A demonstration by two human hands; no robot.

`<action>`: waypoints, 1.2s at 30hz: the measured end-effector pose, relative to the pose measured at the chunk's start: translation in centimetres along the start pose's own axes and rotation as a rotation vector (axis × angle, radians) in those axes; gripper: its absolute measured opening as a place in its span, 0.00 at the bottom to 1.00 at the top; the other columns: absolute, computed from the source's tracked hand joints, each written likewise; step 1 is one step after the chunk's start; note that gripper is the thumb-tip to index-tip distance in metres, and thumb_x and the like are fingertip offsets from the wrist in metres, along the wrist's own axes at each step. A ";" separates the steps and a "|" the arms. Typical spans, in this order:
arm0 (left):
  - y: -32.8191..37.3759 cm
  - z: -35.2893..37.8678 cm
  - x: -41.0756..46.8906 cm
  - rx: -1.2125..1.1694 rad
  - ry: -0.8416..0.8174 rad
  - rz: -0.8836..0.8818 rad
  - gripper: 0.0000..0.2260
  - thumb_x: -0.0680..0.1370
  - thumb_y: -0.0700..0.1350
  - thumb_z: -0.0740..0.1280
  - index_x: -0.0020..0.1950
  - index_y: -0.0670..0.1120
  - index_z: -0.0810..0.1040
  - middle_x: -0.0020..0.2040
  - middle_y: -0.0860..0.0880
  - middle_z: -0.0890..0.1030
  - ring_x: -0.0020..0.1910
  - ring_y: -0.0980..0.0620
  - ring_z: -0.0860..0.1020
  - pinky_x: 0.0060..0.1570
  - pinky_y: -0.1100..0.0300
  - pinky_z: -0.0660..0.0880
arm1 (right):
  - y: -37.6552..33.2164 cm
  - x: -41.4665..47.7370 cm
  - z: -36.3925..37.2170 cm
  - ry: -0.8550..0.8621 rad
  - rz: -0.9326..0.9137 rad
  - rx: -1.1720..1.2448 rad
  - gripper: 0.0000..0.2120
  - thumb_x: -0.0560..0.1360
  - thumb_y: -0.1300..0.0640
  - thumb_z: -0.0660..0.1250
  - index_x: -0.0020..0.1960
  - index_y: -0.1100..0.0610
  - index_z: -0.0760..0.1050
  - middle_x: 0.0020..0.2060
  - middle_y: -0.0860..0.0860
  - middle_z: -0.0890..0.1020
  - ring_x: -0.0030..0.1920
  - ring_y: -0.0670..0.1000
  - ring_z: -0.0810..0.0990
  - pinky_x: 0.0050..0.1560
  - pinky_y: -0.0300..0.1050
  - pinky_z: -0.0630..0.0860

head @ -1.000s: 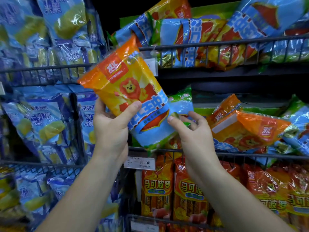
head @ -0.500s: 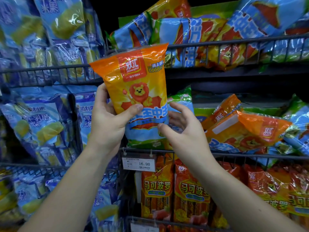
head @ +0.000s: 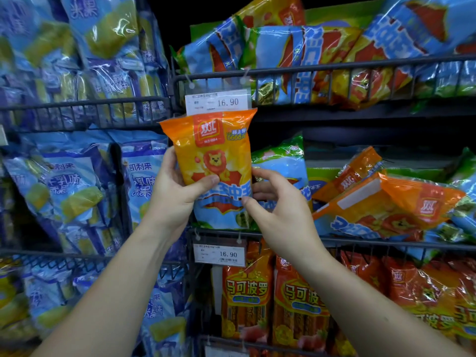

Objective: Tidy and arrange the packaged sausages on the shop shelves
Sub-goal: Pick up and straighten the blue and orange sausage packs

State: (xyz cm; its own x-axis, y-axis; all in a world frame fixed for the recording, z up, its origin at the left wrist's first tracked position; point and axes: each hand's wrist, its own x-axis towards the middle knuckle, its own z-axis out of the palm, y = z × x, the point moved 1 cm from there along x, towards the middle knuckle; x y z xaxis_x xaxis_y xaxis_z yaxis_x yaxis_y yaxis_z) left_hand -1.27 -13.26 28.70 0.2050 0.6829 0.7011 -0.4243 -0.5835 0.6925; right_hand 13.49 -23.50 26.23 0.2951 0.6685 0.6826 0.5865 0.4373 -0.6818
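An orange and blue sausage pack (head: 213,161) with a lion picture stands upright at the left end of the middle wire shelf (head: 360,243). My left hand (head: 175,191) grips its left edge, thumb across the front. My right hand (head: 273,207) touches its right edge with thumb and fingers. Behind it stands a green-topped pack (head: 280,161). To the right, two orange packs (head: 391,202) lie tipped over on the same shelf.
The upper shelf (head: 334,70) holds several leaning blue and orange packs. Red sausage packs (head: 298,300) stand upright on the lower shelf. Blue snack bags (head: 64,189) fill the left racks. Price tags (head: 219,101) reading 16.90 hang on the rails.
The pack went from tilted and held up near the upper rail to upright and lower, down at the middle shelf. Both hands moved down with it.
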 end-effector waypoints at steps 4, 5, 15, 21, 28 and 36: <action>-1.2 -0.1 0.3 -0.015 0.039 -0.053 0.22 0.67 0.35 0.73 0.57 0.48 0.73 0.51 0.50 0.85 0.52 0.49 0.83 0.52 0.52 0.80 | 0.1 -0.2 0.3 0.053 -0.048 -0.061 0.18 0.76 0.56 0.71 0.66 0.51 0.76 0.49 0.42 0.81 0.50 0.41 0.79 0.50 0.37 0.79; -1.5 -0.2 0.3 0.004 0.041 -0.068 0.22 0.67 0.35 0.73 0.58 0.47 0.74 0.51 0.51 0.85 0.52 0.50 0.83 0.51 0.53 0.80 | 0.2 -0.3 0.5 0.072 -0.070 -0.081 0.17 0.76 0.56 0.71 0.65 0.51 0.77 0.51 0.43 0.81 0.50 0.41 0.80 0.50 0.40 0.80; -2.8 -0.4 0.2 0.291 0.021 -0.129 0.21 0.74 0.37 0.74 0.63 0.49 0.73 0.55 0.50 0.84 0.54 0.52 0.83 0.58 0.45 0.79 | 0.9 0.2 1.1 0.120 -0.141 -0.228 0.23 0.75 0.50 0.70 0.69 0.46 0.69 0.54 0.43 0.74 0.48 0.44 0.78 0.44 0.49 0.81; -3.0 -0.6 0.2 0.321 0.061 -0.118 0.22 0.74 0.38 0.74 0.66 0.45 0.72 0.57 0.50 0.83 0.55 0.55 0.82 0.59 0.48 0.78 | 0.9 -0.2 1.6 0.038 -0.258 -0.564 0.34 0.76 0.47 0.68 0.77 0.38 0.56 0.58 0.44 0.68 0.53 0.46 0.74 0.34 0.44 0.75; -3.7 -0.6 0.3 0.413 0.110 -0.093 0.21 0.74 0.44 0.75 0.63 0.51 0.73 0.55 0.54 0.83 0.53 0.58 0.82 0.58 0.51 0.79 | 0.8 0.7 1.2 0.072 -0.298 -0.736 0.32 0.74 0.48 0.67 0.76 0.44 0.62 0.65 0.48 0.69 0.61 0.51 0.68 0.41 0.46 0.76; -4.2 -0.6 0.5 0.480 0.132 -0.118 0.19 0.74 0.46 0.74 0.62 0.51 0.71 0.55 0.53 0.82 0.54 0.55 0.81 0.57 0.47 0.79 | -0.8 4.7 -1.3 0.073 -0.222 -0.927 0.32 0.71 0.49 0.66 0.73 0.53 0.65 0.73 0.51 0.66 0.75 0.59 0.57 0.74 0.67 0.53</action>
State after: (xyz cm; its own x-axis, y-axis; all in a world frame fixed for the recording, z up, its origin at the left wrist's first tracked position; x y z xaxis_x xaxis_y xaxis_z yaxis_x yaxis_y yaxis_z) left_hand 0.10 -10.23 26.03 0.1006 0.7882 0.6072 0.0546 -0.6137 0.7876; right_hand 15.45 -21.49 30.35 0.1332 0.5744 0.8077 0.9896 -0.1220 -0.0765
